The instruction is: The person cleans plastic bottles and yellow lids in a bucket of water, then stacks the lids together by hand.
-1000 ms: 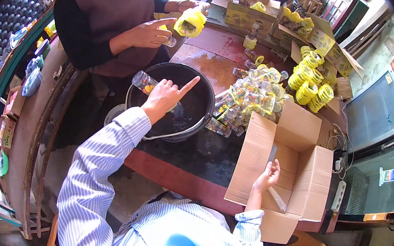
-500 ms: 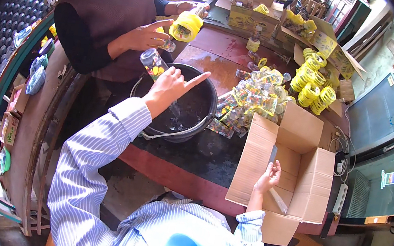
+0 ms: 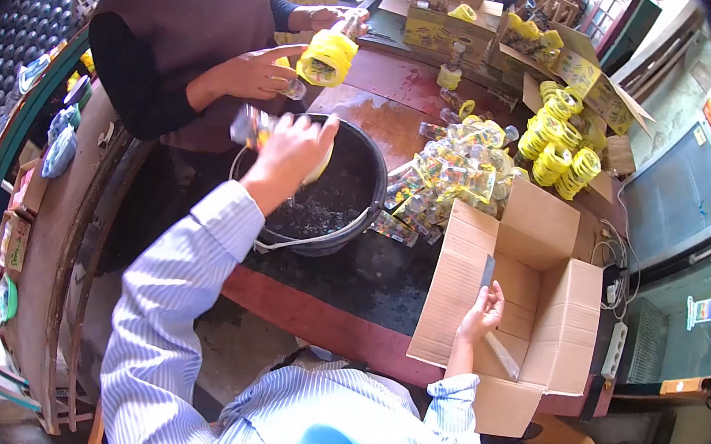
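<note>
bottle (image 3: 252, 128) lowered, in left hand (image 3: 288, 156) (blurred, apparently tilted)

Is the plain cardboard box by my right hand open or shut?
Open: the cardboard box has its flaps spread outward, and its inside shows beside the right hand.

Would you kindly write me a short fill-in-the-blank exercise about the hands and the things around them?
1. The left hand holds a bottle over a round, black ____.
2. The right hand shows against an open brown cardboard ____.
3. The stacked rings beside the heaped bottles are coloured ____.

Missing words: bucket; box; yellow.
</note>
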### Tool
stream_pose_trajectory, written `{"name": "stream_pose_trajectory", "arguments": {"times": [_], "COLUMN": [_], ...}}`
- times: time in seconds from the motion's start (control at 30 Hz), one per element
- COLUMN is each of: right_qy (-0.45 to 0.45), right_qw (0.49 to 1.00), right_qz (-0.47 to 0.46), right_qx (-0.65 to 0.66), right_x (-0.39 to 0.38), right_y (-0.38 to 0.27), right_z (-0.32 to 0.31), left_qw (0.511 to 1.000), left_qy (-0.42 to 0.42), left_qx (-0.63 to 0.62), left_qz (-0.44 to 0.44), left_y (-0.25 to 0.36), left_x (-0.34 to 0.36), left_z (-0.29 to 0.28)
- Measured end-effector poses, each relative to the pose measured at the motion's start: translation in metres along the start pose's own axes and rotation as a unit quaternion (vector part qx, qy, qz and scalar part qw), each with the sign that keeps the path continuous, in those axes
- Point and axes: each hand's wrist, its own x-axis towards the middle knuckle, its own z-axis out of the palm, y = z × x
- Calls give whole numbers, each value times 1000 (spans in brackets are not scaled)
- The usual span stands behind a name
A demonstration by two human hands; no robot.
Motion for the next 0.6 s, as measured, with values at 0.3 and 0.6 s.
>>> {"name": "stream_pose_trajectory", "arguments": {"times": [0.3,0.6], "right_qy": [-207,-350], "right_qw": [968,918], "right_qz": [-84,58], "right_qx": [-116,-177], "right_x": [-102,-139], "right_y": [-77,23], "right_z": [27,6], "left_qw": [998,988], "left_qy": [32,-91], "left_qx": [-10,-83], "left_qz": [50,89], "left_y": [-23,-14], "left_x": [9,-6], "left_z": [3,31]}}
